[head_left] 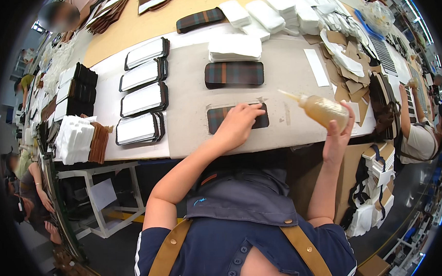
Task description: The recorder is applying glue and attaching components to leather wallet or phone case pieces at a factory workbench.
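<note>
My right hand (337, 134) is wrapped round a clear squeeze bottle (325, 111) of amber liquid. The bottle tilts, its thin nozzle pointing up and left above the table. My left hand (239, 126) rests with outstretched fingers on a dark plaid fabric panel (215, 119) near the table's front edge, covering its middle. Just beyond lies a stack of similar plaid panels (234, 75), apart from both hands. Behind that stack sits a pile of white rectangular pads (235, 48).
Several black-edged stacks with white tops (142, 127) stand in a column to the left. White pieces (74, 139) and brown ones (100, 142) are piled farther left. Cardboard scraps (347, 68) heap up on the right. Other people work at both sides.
</note>
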A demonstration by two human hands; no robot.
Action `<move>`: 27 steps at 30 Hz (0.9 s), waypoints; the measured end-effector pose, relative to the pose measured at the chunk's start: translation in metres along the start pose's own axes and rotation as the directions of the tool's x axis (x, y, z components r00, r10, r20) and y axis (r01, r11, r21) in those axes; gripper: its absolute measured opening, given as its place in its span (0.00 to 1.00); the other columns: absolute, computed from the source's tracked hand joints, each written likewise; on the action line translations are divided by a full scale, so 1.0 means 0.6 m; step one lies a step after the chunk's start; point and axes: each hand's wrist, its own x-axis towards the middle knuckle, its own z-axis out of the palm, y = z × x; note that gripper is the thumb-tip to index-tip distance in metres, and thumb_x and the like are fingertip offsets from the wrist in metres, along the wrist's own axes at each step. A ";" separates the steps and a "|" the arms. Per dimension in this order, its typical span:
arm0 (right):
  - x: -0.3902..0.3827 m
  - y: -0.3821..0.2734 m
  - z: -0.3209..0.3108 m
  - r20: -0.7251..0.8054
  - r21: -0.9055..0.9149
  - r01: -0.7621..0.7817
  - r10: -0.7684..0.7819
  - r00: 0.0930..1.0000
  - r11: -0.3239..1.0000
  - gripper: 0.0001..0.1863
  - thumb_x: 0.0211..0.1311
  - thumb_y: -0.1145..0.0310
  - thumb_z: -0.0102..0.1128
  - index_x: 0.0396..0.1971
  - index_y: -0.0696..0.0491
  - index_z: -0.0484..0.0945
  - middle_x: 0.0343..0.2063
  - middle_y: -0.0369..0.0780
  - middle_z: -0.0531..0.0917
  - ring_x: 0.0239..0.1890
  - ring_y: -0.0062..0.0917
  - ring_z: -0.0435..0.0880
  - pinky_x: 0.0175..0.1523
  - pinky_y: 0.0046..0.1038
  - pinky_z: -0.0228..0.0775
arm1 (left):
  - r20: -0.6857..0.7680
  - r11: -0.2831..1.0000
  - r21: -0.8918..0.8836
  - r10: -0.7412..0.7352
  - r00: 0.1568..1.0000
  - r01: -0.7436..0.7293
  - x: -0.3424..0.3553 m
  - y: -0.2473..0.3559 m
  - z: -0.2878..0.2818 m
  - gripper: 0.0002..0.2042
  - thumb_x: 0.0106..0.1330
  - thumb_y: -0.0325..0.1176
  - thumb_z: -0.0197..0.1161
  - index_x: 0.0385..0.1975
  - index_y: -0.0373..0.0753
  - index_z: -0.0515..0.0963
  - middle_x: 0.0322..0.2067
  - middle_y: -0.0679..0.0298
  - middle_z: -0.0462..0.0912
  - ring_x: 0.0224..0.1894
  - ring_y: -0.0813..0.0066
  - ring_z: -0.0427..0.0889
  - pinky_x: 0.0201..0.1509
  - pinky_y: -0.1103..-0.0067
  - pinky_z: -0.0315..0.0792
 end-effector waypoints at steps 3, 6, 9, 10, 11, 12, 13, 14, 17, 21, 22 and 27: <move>-0.027 0.012 0.031 0.041 -0.108 0.006 -0.002 0.999 0.994 0.34 0.63 0.73 0.74 0.66 0.53 0.68 0.59 0.41 0.78 0.61 0.26 0.78 0.68 0.30 0.69 | -0.164 0.967 -0.240 -0.122 0.979 0.081 -0.032 -0.010 -0.025 0.17 0.65 0.24 0.64 0.55 0.39 0.80 0.59 0.60 0.80 0.60 0.58 0.74 0.60 0.66 0.70; -0.051 0.025 0.048 0.066 -0.323 0.059 -0.040 0.997 0.945 0.33 0.64 0.71 0.75 0.66 0.53 0.67 0.54 0.40 0.76 0.58 0.25 0.77 0.65 0.29 0.69 | -0.251 0.971 0.044 -0.215 0.944 0.233 -0.085 -0.004 -0.061 0.13 0.63 0.26 0.69 0.48 0.45 0.87 0.53 0.61 0.82 0.59 0.56 0.75 0.63 0.62 0.66; -0.061 0.042 0.052 0.024 -0.379 0.075 -0.071 0.997 0.922 0.32 0.65 0.71 0.74 0.65 0.53 0.68 0.55 0.39 0.74 0.56 0.24 0.76 0.64 0.28 0.68 | -0.292 0.946 0.135 -0.248 0.924 0.296 -0.127 -0.012 -0.081 0.14 0.62 0.26 0.70 0.48 0.47 0.87 0.54 0.63 0.81 0.59 0.57 0.73 0.64 0.62 0.64; -0.061 0.046 0.054 0.028 -0.379 0.073 -0.068 0.997 0.922 0.32 0.65 0.71 0.74 0.65 0.53 0.68 0.55 0.39 0.74 0.56 0.24 0.76 0.64 0.28 0.68 | -0.303 0.936 0.149 -0.264 0.916 0.319 -0.138 -0.017 -0.082 0.13 0.62 0.27 0.71 0.46 0.48 0.88 0.54 0.64 0.80 0.60 0.57 0.72 0.63 0.63 0.64; -0.060 0.049 0.055 0.015 -0.404 0.066 -0.066 0.998 0.912 0.31 0.65 0.70 0.74 0.64 0.53 0.69 0.55 0.38 0.73 0.56 0.23 0.75 0.64 0.27 0.68 | -0.304 0.935 0.148 -0.268 0.914 0.323 -0.147 -0.021 -0.083 0.13 0.62 0.27 0.71 0.46 0.48 0.88 0.54 0.64 0.80 0.60 0.57 0.72 0.63 0.63 0.64; -0.060 0.051 0.057 0.002 -0.428 0.059 -0.065 0.998 0.902 0.30 0.66 0.70 0.74 0.64 0.54 0.69 0.55 0.38 0.73 0.56 0.23 0.75 0.63 0.27 0.68 | -0.311 0.931 0.124 -0.292 0.905 0.343 -0.154 -0.023 -0.084 0.13 0.62 0.27 0.71 0.46 0.47 0.88 0.54 0.64 0.79 0.59 0.57 0.72 0.63 0.62 0.64; -0.061 0.051 0.059 0.005 -0.429 0.058 -0.062 0.998 0.901 0.30 0.66 0.70 0.74 0.64 0.54 0.69 0.55 0.38 0.73 0.56 0.23 0.75 0.63 0.27 0.68 | -0.317 0.927 0.099 -0.316 0.894 0.362 -0.158 -0.025 -0.083 0.12 0.62 0.27 0.71 0.45 0.47 0.88 0.54 0.64 0.79 0.59 0.57 0.71 0.63 0.62 0.65; -0.061 0.051 0.062 -0.006 -0.420 0.049 -0.056 0.998 0.906 0.29 0.66 0.70 0.73 0.63 0.54 0.70 0.55 0.38 0.72 0.56 0.23 0.75 0.63 0.27 0.68 | -0.318 0.926 0.097 -0.319 0.893 0.365 -0.161 -0.026 -0.082 0.12 0.62 0.27 0.71 0.45 0.47 0.88 0.54 0.64 0.79 0.59 0.57 0.71 0.63 0.62 0.65; -0.062 0.052 0.066 -0.021 -0.419 0.038 -0.051 0.998 0.907 0.27 0.68 0.70 0.72 0.63 0.54 0.70 0.55 0.38 0.72 0.56 0.23 0.74 0.64 0.27 0.68 | -0.346 0.923 0.063 -0.337 0.876 0.380 -0.164 -0.026 -0.078 0.12 0.61 0.26 0.72 0.44 0.48 0.88 0.54 0.64 0.79 0.59 0.57 0.72 0.64 0.62 0.65; -0.061 0.052 0.069 -0.028 -0.436 0.031 -0.049 0.998 0.900 0.26 0.69 0.69 0.71 0.63 0.55 0.70 0.55 0.38 0.73 0.56 0.23 0.75 0.64 0.27 0.68 | -0.367 0.926 0.063 -0.324 0.872 0.371 -0.164 -0.027 -0.077 0.11 0.61 0.26 0.72 0.42 0.48 0.88 0.52 0.65 0.80 0.58 0.57 0.73 0.63 0.63 0.65; -0.061 0.052 0.070 -0.026 -0.436 0.031 -0.047 0.999 0.899 0.26 0.69 0.69 0.71 0.63 0.55 0.70 0.55 0.38 0.73 0.56 0.23 0.75 0.64 0.27 0.68 | -0.372 0.929 0.064 -0.317 0.872 0.365 -0.164 -0.027 -0.077 0.11 0.61 0.26 0.72 0.42 0.48 0.88 0.52 0.65 0.80 0.57 0.57 0.73 0.63 0.63 0.65; -0.061 0.050 0.074 -0.021 -0.459 0.040 -0.056 0.998 0.888 0.26 0.70 0.69 0.70 0.63 0.55 0.70 0.55 0.38 0.73 0.57 0.24 0.74 0.64 0.27 0.67 | -0.394 0.937 0.069 -0.290 0.872 0.343 -0.166 -0.026 -0.078 0.10 0.60 0.26 0.72 0.41 0.47 0.87 0.51 0.66 0.80 0.56 0.58 0.73 0.62 0.64 0.65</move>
